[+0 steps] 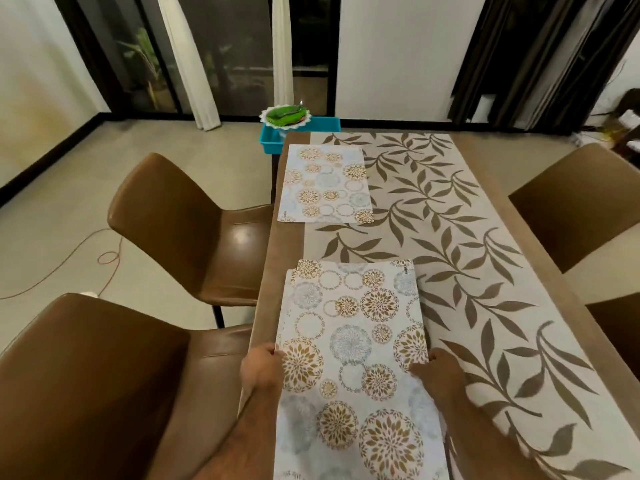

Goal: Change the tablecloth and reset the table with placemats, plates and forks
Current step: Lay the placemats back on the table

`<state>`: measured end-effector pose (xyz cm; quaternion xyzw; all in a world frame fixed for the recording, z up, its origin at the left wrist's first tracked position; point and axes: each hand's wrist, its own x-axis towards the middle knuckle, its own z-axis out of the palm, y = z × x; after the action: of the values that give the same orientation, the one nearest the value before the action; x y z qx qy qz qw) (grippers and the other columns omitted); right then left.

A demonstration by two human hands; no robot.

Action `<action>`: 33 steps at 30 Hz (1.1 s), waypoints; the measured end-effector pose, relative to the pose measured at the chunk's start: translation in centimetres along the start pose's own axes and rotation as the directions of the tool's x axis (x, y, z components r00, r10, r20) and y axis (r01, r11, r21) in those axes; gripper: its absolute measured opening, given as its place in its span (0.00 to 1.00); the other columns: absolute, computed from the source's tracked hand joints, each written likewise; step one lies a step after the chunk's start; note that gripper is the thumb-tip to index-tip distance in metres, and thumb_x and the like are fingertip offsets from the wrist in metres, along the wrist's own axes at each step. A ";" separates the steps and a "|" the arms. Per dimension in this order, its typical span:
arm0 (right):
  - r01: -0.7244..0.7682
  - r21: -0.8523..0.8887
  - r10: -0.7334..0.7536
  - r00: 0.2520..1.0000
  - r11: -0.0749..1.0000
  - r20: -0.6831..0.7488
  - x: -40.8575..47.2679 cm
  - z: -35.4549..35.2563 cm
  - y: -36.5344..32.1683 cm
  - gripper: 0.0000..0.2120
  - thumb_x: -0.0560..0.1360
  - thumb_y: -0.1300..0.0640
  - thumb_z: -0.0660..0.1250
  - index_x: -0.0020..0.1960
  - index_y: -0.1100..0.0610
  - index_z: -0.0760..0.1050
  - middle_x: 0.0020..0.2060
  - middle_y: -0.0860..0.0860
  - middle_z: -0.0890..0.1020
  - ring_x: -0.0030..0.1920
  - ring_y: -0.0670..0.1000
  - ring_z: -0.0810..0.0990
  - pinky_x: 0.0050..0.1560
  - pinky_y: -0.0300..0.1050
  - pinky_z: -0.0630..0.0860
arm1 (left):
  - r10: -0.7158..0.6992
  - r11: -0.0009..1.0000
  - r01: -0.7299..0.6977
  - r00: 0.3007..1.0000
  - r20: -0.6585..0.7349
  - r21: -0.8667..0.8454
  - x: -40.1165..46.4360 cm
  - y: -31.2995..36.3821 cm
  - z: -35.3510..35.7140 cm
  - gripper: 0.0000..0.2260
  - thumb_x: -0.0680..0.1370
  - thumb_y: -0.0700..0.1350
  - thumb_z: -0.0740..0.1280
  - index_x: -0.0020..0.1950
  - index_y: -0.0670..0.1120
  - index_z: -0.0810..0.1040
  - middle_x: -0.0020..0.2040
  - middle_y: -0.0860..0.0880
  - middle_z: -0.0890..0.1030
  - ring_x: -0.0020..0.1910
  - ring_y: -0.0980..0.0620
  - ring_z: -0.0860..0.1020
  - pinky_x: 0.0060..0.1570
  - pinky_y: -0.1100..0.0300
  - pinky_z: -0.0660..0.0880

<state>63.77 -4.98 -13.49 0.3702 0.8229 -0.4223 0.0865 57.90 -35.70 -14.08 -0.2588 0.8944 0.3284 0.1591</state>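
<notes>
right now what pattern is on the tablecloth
Brown leafy branches on a cream tablecloth with a tan border, seen in the head view.

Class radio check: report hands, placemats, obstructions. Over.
Left hand and right hand grip stacked placemats. One placemat laid ahead. No obstruction seen.

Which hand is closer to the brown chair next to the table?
The left hand. It grips the left edge of the placemats, right beside the near brown chair. The right hand holds the opposite edge, farther away over the tablecloth.
</notes>
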 end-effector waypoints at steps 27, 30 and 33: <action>0.201 0.532 -0.273 0.960 0.822 0.060 -3.7 -7.1 -6.4 0.18 0.78 0.72 0.61 0.66 0.62 0.71 0.57 0.55 0.77 0.56 0.55 0.76 0.55 0.46 0.75 | 0.153 0.973 -0.114 0.971 0.184 -0.203 -5.6 3.3 -2.9 0.16 0.81 0.46 0.64 0.63 0.36 0.76 0.60 0.40 0.79 0.54 0.43 0.77 0.49 0.56 0.72; 0.211 0.523 -0.268 0.963 0.826 0.035 -4.1 -8.1 -6.6 0.18 0.77 0.70 0.64 0.66 0.61 0.72 0.60 0.59 0.79 0.57 0.58 0.78 0.62 0.57 0.75 | 0.144 0.971 -0.095 0.965 0.219 -0.219 -6.2 3.8 -4.0 0.17 0.81 0.50 0.63 0.59 0.36 0.77 0.51 0.42 0.79 0.45 0.46 0.77 0.43 0.58 0.69; 0.214 0.556 -0.274 0.961 0.803 0.025 -5.2 -9.1 -6.0 0.19 0.77 0.70 0.64 0.66 0.59 0.73 0.59 0.56 0.80 0.60 0.59 0.78 0.66 0.61 0.72 | 0.152 0.944 -0.081 0.968 0.202 -0.320 -7.2 4.2 -4.8 0.11 0.82 0.48 0.63 0.53 0.41 0.78 0.49 0.44 0.78 0.45 0.47 0.75 0.45 0.58 0.70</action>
<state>64.93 -3.10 -1.62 0.2477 0.7026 -0.6662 -0.0354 60.83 -33.63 -5.19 -0.1881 0.8220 0.5003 0.1965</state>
